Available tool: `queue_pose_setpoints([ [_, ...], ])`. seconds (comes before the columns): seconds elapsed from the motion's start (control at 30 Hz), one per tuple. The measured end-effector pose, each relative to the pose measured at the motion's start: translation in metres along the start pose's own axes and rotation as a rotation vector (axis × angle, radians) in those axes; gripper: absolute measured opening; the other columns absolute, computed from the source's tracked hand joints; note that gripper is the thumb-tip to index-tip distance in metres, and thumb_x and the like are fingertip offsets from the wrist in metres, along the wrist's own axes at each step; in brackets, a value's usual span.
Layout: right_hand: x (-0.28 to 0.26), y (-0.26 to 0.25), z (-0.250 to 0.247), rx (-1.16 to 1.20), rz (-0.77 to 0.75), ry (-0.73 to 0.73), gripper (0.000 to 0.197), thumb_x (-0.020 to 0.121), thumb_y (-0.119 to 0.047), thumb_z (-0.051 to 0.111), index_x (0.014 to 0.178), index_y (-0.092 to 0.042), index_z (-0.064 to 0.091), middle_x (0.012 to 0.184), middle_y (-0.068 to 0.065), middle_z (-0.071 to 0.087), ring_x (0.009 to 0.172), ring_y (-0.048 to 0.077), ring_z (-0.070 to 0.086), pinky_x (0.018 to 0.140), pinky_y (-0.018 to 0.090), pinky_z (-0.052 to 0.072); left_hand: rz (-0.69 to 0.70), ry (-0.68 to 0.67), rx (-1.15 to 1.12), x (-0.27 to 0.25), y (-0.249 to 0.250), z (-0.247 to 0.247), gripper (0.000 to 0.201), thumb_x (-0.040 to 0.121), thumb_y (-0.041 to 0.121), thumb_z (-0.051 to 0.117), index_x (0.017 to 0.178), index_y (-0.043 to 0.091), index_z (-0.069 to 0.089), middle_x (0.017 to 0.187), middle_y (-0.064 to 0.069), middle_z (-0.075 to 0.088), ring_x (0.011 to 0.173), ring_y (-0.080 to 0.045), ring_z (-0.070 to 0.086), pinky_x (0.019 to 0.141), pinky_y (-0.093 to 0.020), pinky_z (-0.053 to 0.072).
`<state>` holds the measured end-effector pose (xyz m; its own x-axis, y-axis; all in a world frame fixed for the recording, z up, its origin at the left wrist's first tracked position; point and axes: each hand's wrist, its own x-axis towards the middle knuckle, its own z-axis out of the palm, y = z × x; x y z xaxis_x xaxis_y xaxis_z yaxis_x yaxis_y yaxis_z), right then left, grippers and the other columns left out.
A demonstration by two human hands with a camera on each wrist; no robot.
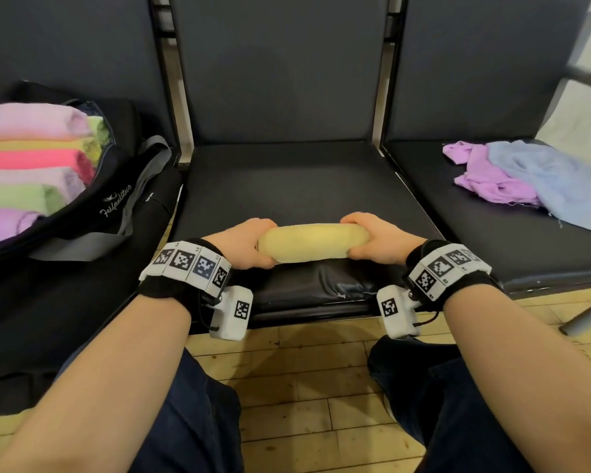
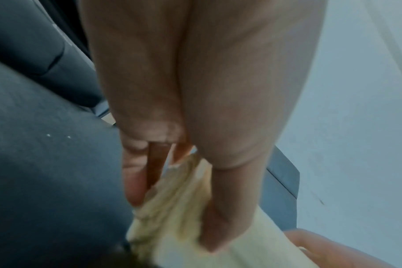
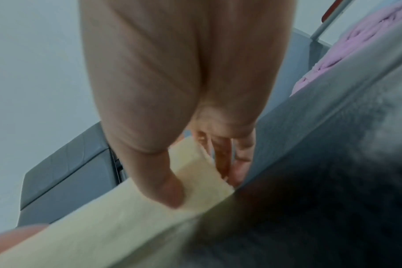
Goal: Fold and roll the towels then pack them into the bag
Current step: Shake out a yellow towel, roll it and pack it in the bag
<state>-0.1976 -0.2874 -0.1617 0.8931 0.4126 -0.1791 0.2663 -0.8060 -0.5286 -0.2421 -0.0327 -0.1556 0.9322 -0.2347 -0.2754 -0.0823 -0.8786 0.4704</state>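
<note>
At lower centre of the head view, the rolled yellow towel (image 1: pixel 313 243) spans between left hand (image 1: pixel 242 245) and right hand (image 1: pixel 380 241), each curled round one end.

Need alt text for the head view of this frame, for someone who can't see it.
Two hands, left hand and right hand, grip the ends of a rolled yellow towel on a dark seat. An open black bag at left holds rolled towels; a purple towel and a blue towel lie crumpled at right.
</note>
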Motion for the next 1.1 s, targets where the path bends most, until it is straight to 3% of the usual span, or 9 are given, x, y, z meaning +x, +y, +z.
queue_pose_setpoints([
  [0.13, 0.003, 0.007, 0.001, 0.204, 0.085, 0.007, 0.048, 0.087, -0.016, 0.063, 0.127, -0.023, 0.038, 0.119, 0.009, 0.053, 0.104, 0.026, 0.058, 0.091, 0.040, 0.051, -0.108, 0.023, -0.075, 0.001, -0.006, -0.003, 0.065, 0.090, 0.034, 0.061, 0.143, 0.016, 0.027, 0.121, -0.002, 0.048, 0.103, -0.017, 0.050, 0.087, -0.028, 0.040],
  [0.23, 0.004, 0.009, 0.000, 0.265, 0.119, -0.005, 0.054, 0.090, -0.014, 0.060, 0.138, -0.020, 0.034, 0.124, 0.008, 0.050, 0.111, 0.025, 0.054, 0.095, 0.037, 0.048, -0.111, 0.047, -0.144, 0.003, -0.011, -0.007, 0.072, 0.087, 0.045, 0.063, 0.143, 0.016, 0.029, 0.125, -0.002, 0.051, 0.108, -0.016, 0.051, 0.093, -0.028, 0.041],
  [0.37, 0.006, 0.013, -0.009, 0.389, 0.129, 0.111, 0.071, 0.086, -0.006, 0.065, 0.147, -0.015, 0.030, 0.134, 0.008, 0.047, 0.120, 0.025, 0.050, 0.101, 0.044, 0.047, -0.038, 0.096, -0.377, 0.001, -0.014, -0.018, 0.100, 0.048, 0.072, 0.076, 0.131, 0.021, 0.051, 0.119, 0.003, 0.064, 0.110, -0.014, 0.060, 0.103, -0.038, 0.045],
  [0.47, 0.002, 0.014, -0.021, 0.491, 0.072, 0.183, 0.069, 0.084, 0.000, 0.067, 0.144, -0.009, 0.034, 0.133, 0.009, 0.052, 0.122, 0.024, 0.052, 0.103, 0.044, 0.045, -0.024, 0.054, -0.469, -0.004, -0.015, -0.022, 0.070, 0.043, 0.055, 0.085, 0.105, 0.027, 0.066, 0.104, 0.004, 0.072, 0.101, -0.014, 0.066, 0.100, -0.042, 0.048],
  [0.63, -0.010, 0.003, -0.035, 0.421, -0.044, 0.250, 0.045, 0.086, -0.008, 0.068, 0.128, -0.007, 0.054, 0.110, 0.001, 0.062, 0.095, 0.011, 0.060, 0.087, 0.027, 0.046, -0.024, 0.141, -0.463, -0.015, -0.008, -0.032, 0.056, 0.067, 0.027, 0.084, 0.115, 0.019, 0.057, 0.109, -0.003, 0.066, 0.102, -0.019, 0.062, 0.096, -0.039, 0.049],
  [0.7, -0.012, -0.004, -0.040, 0.412, -0.086, 0.275, 0.044, 0.085, -0.009, 0.069, 0.126, -0.010, 0.053, 0.111, 0.003, 0.062, 0.084, 0.008, 0.059, 0.083, 0.027, 0.048, 0.004, 0.167, -0.494, -0.022, -0.004, -0.040, 0.051, 0.073, 0.020, 0.080, 0.117, 0.020, 0.054, 0.103, -0.003, 0.066, 0.088, -0.016, 0.065, 0.081, -0.032, 0.054],
  [0.8, -0.014, -0.022, -0.048, 0.501, -0.134, 0.261, 0.035, 0.087, -0.004, 0.066, 0.116, -0.017, 0.050, 0.115, 0.004, 0.060, 0.061, 0.016, 0.063, 0.057, 0.026, 0.054, 0.003, 0.216, -0.624, -0.034, 0.001, -0.053, 0.049, 0.078, 0.005, 0.075, 0.120, 0.019, 0.053, 0.097, -0.009, 0.065, 0.068, -0.014, 0.067, 0.059, -0.022, 0.054],
  [0.93, -0.018, -0.053, -0.054, 0.683, -0.145, 0.333, 0.046, 0.077, 0.020, 0.062, 0.106, -0.014, 0.051, 0.123, 0.009, 0.053, 0.095, 0.031, 0.066, 0.067, 0.036, 0.061, 0.008, 0.333, -0.985, -0.052, 0.009, -0.061, 0.054, 0.079, -0.023, 0.056, 0.113, 0.019, 0.059, 0.117, -0.014, 0.056, 0.098, -0.028, 0.067, 0.075, -0.035, 0.060],
  [1.1, -0.021, -0.089, -0.061, 1.018, -0.032, 0.233, 0.013, 0.091, -0.001, 0.053, 0.095, -0.013, 0.049, 0.116, 0.011, 0.050, 0.109, 0.034, 0.058, 0.076, 0.042, 0.059, -0.034, 0.433, -1.237, -0.068, 0.017, -0.072, 0.020, 0.089, 0.004, 0.054, 0.103, 0.019, 0.057, 0.122, -0.008, 0.050, 0.109, -0.029, 0.056, 0.081, -0.040, 0.057],
])
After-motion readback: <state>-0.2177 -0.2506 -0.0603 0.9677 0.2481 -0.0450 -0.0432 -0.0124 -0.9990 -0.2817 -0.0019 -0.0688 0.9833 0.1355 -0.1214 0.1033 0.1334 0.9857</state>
